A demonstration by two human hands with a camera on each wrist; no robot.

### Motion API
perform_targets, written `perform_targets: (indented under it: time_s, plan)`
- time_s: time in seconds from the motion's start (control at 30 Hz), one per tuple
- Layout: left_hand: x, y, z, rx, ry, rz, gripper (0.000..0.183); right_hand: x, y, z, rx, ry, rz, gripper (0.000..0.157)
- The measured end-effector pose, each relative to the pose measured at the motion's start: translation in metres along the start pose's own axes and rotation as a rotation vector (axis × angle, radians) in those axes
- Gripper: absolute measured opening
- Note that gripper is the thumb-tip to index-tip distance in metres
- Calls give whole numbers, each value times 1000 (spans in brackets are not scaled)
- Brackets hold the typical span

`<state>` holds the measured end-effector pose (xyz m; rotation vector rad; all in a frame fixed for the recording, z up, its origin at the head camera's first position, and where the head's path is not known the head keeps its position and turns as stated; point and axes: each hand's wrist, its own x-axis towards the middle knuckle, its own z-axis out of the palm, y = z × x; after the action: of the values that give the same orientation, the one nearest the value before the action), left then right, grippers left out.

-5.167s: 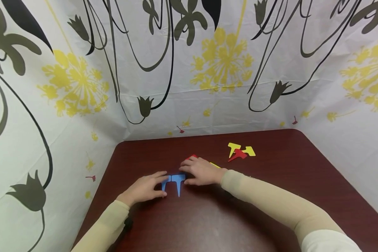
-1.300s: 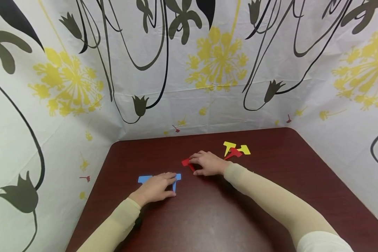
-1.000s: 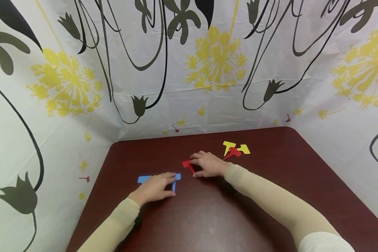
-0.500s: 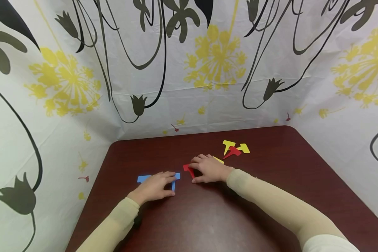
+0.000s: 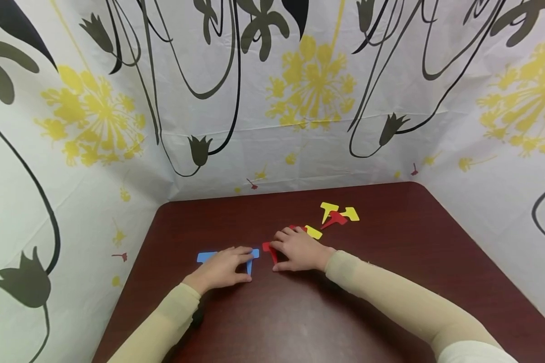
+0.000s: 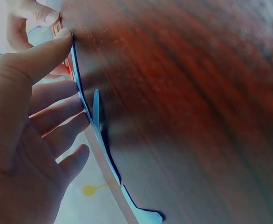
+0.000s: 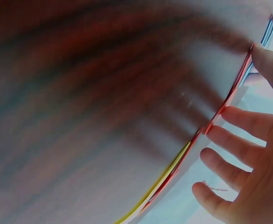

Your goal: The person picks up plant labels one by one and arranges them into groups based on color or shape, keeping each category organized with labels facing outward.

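Left of the left hand: an outer blue piece lies flat on the counter, its stem not made out. The left wrist view shows further blue edges near the fingers; a count could not be confirmed.

At the left hand: fingers lightly bent and spaced, thumb apart, touching an inner blue piece at crossbar and stem tip. No closed grip observed; the piece appears steadied rather than lifted.

Between the hands, under the right hand: a near red piece, stem toward the thumb, just beside the inner blue piece but apart from it and slightly angled. Right fingers are spread and nearly straight, index and thumb on the piece, the others bearing on nothing visible.

Just beyond the right hand: a far red piece, partly hidden, and a yellow piece. Farther out and to the right: a small heap of two yellow tags and a red tag.

Assessment: the step in hand is judged to be placing the near red piece at the end of the blue line. The next move calls for squaring its crossbar, closing the gap against the steadied blue and lifting the right fingers without disturbing it
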<state>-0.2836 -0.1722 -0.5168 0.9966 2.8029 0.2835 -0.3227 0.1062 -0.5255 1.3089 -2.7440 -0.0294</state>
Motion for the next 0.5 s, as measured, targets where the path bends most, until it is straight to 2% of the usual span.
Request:
perform_targets:
  time_s: [0.23, 0.5]
  plan:
    - [2, -2, 1, -8, 0, -12, 70, -2, -5, 2, -31, 23, 11, 77]
    - [1, -2, 3, -21, -5, -20, 70, -4, -14, 3, -12, 28, 19, 77]
